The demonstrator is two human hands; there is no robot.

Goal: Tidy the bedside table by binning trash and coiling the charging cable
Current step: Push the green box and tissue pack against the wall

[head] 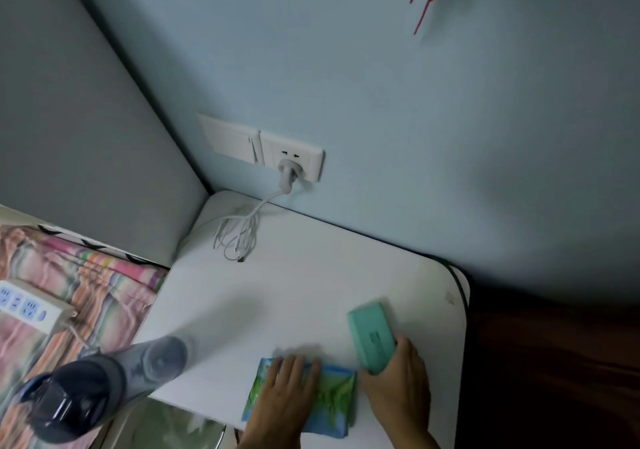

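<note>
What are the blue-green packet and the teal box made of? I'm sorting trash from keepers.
The blue-green packet looks like soft printed plastic film: it creases and shines faintly under the left hand. The teal box, in the right hand, looks like rigid matte plastic or card; blur leaves that open.

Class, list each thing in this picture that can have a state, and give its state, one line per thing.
White charging cable: plugged into the wall socket, loosely bundled on the table.
White wall socket: lower outlet occupied, upper outlet free.
Blue-green plastic packet: flat on the table under the left hand.
Teal rectangular box: gripped by the right hand.
Left hand: open, palm down.
Right hand: closed on the box.
Dark lidded bottle: lid closed.
</note>
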